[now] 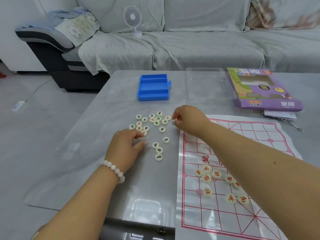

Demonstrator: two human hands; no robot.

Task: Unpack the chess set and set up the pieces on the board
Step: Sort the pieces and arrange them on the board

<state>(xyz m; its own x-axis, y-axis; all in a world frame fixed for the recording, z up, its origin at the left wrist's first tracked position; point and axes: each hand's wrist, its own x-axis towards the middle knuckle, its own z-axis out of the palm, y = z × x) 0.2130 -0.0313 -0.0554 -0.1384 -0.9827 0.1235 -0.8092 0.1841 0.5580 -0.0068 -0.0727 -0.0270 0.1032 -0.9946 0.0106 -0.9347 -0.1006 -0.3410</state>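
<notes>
Head cam view: the loose pile of round cream chess pieces (150, 122) sits on the grey table (83, 153), left of the paper board (242, 170), with three black-lettered ones in a short line nearer the camera. The left hand (126, 146), with a bead bracelet (113, 168) on the wrist, rests at the pile's near-left edge, fingers curled loosely and narrow; can't tell if anything is pinched in there. The right hand (186, 116) reaches across the board's top-left corner to the pile's right edge, fingertips drawn together, but whether it's got a piece I can't tell. About nine red-lettered pieces (216, 174) lie scattered on the near half of the board, not lined up on the grid. The blue tray (153, 87) sits well behind the pile, and the purple box (263, 90) lies at the table's far right. Plenty of bare table left of the pile and between the pile and the tray. The board's near edge runs close to the table's front edge.
</notes>
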